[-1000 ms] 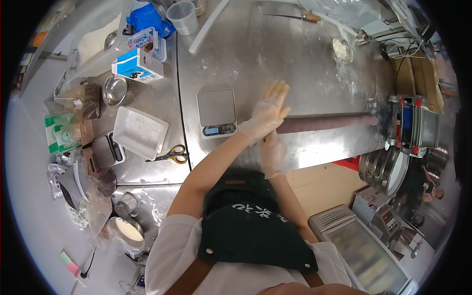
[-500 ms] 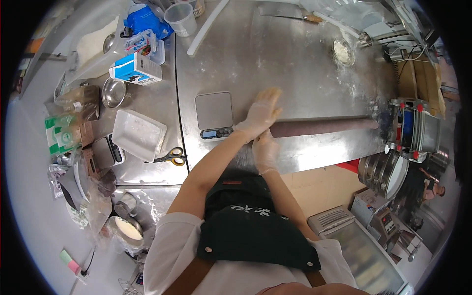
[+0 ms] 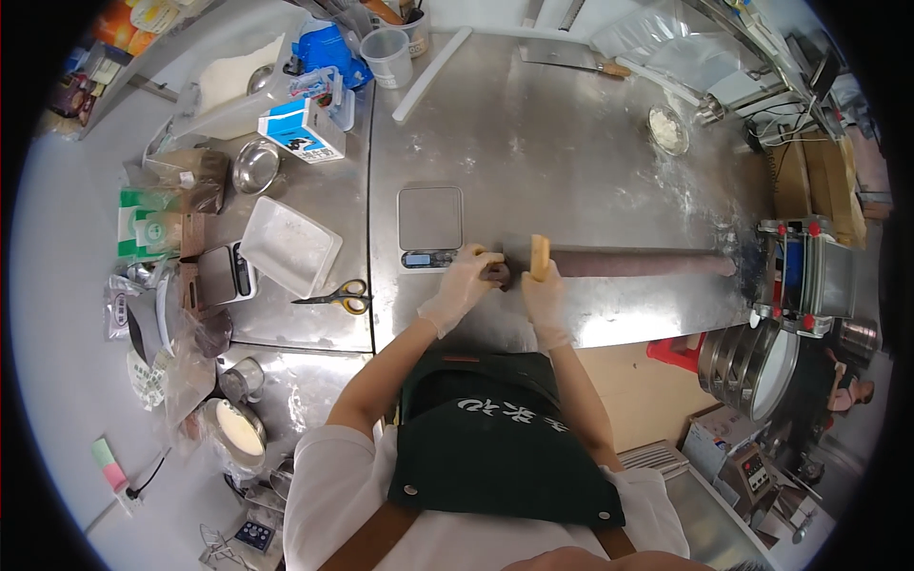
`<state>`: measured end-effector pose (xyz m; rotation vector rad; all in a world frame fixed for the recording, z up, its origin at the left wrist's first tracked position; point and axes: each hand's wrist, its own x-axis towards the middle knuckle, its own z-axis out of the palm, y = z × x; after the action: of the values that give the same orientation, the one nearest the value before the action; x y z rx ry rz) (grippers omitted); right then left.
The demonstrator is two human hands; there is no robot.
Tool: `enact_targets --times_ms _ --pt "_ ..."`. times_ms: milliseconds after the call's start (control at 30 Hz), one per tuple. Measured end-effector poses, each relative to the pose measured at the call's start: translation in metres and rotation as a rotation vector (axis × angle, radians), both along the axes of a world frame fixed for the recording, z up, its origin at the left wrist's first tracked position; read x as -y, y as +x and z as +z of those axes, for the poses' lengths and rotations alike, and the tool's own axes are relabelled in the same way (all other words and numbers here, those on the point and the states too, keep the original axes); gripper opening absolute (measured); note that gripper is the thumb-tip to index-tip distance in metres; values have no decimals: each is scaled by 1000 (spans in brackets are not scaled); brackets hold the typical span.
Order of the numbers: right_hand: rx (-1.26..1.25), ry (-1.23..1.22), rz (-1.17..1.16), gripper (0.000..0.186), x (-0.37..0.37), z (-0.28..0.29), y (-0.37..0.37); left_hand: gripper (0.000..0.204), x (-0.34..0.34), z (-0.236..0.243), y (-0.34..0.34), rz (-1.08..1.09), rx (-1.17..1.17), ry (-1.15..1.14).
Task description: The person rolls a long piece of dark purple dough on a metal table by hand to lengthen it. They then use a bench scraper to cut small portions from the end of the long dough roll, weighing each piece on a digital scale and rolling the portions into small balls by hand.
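Observation:
A long purplish-brown dough log (image 3: 647, 264) lies across the metal table. My right hand (image 3: 545, 300), in a clear glove, is closed around the pale wooden handle of a dough cutter (image 3: 540, 257) at the log's left end; its blade is hard to make out. Beside it, my gloved left hand (image 3: 457, 293) has its fingers curled around a small dark dough piece (image 3: 496, 275), partly covered by the fingers. Just beyond the left hand sits a digital scale (image 3: 430, 221) with a bare plate.
Scissors (image 3: 347, 299) and a white tray (image 3: 286, 249) lie on the left, near a milk carton (image 3: 303, 129) and a metal bowl (image 3: 256, 167). A flour bowl (image 3: 667, 130) and a wooden-handled knife (image 3: 576, 63) are at the back. A roller machine (image 3: 804, 276) stands right.
My left hand has come off the log, moving toward me and left, and now holds a dough piece. My right hand has shifted right, with the cutter's wooden handle now showing.

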<state>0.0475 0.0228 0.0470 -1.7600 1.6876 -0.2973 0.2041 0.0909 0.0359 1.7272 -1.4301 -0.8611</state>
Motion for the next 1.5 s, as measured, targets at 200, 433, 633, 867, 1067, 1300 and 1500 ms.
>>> enact_targets --times_ms 200,433,633,867,1067,1300,1500 --pt "103 42 -5 28 -15 26 -8 70 -22 -2 -45 368 -779 159" --pt "188 -36 6 24 -18 35 -42 49 -10 -6 2 478 -347 168" --pt "95 -44 -13 20 -22 33 -83 48 12 -40 80 637 215 -106" --pt "32 -141 135 18 -50 31 -108 87 -8 -17 87 632 404 -36" --pt "-155 -247 264 19 -61 -6 -138 68 -72 -8 104 894 130 -43" --pt "-203 -264 333 15 -50 -6 -124 54 -97 -13 78 1017 -106 -73" --pt "-268 -204 367 12 -51 -23 -128 52 -103 -23 82 1022 -164 -84"
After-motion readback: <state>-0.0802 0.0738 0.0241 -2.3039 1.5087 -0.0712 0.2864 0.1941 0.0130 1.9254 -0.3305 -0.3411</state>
